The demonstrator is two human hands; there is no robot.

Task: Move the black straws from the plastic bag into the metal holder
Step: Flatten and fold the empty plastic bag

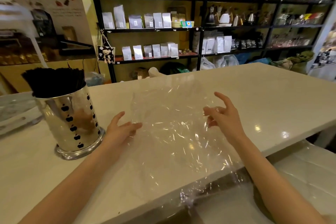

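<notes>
At a pale, glossy counter (pixel 236 85) reflecting ceiling lights, I am spreading an empty clear plastic bag (pixel 174 132) flat, its near end drooping over the counter's edge. My left hand (pixel 121 129) is resting on the bag's left edge, fingers loosely apart; my right hand (pixel 223 116) is hovering at its right side, fingers splayed and gripping nothing. The black straws (pixel 54 81) are standing packed in the shiny metal holder (pixel 72 122) to my left. Behind, black shelves (pixel 200 29) are holding white pouches (pixel 154 20), kettles (pixel 225 17) and bottles.
</notes>
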